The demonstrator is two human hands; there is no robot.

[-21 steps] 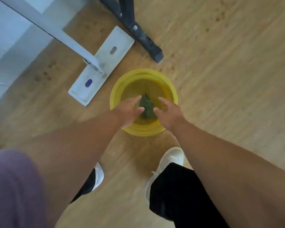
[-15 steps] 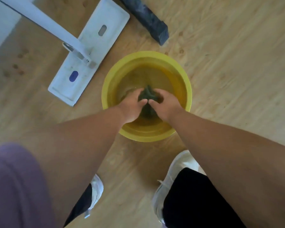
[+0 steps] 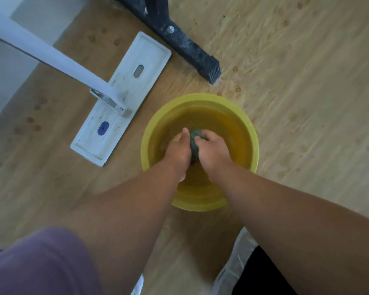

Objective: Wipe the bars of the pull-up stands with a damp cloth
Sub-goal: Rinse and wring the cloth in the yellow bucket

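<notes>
A dark green cloth [image 3: 194,141] is bunched up inside a yellow bucket [image 3: 249,133] that stands on the wooden floor. My left hand [image 3: 178,149] and my right hand [image 3: 211,147] are both down in the bucket and grip the cloth from either side, squeezing it between them. Most of the cloth is hidden by my fingers. The black foot of a pull-up stand [image 3: 192,47] lies on the floor just beyond the bucket; its bars are out of view.
A white flat mop head [image 3: 124,96] with its pale handle [image 3: 45,54] lies on the floor left of the bucket. My white shoes [image 3: 232,267] stand just behind the bucket. A pale wall runs along the far left.
My hands have closed in on the cloth and sunk deeper into the bucket, and now squeeze it tightly. The view has shifted, so the bucket sits lower in frame.
</notes>
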